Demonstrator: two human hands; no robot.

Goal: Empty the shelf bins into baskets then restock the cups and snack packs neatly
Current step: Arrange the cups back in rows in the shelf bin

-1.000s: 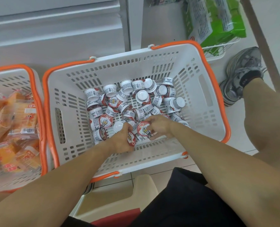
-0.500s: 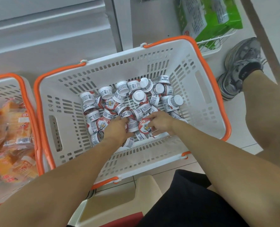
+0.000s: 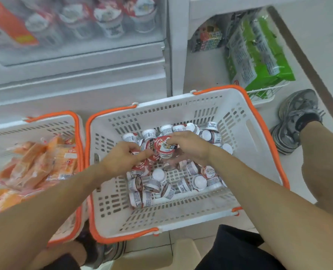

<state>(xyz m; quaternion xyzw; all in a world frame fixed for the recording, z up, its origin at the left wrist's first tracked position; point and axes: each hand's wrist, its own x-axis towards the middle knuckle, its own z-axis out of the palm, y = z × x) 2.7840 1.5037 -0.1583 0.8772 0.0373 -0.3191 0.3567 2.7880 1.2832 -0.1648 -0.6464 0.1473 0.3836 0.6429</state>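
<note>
Over the middle of the cup basket (image 3: 245,121), on the floor by the shelf: left hand (image 3: 120,158) and right hand (image 3: 189,148) meet above the pile, fingers of both curled round a cluster of small cups (image 3: 164,148), red lids facing me. From here I cannot tell how many each hand holds.

Risks, as I judge them: several cups per hand makes a loose hold, so one could slip out on the lift to the shelf and drop back or roll on the floor; squeezing harder could dent a foil lid.

Count: two baskets; the left basket (image 3: 44,123) holds orange snack packs (image 3: 44,162), roughly ten, blurred. Loose cups around thirty, overlapping, not exact.
</note>
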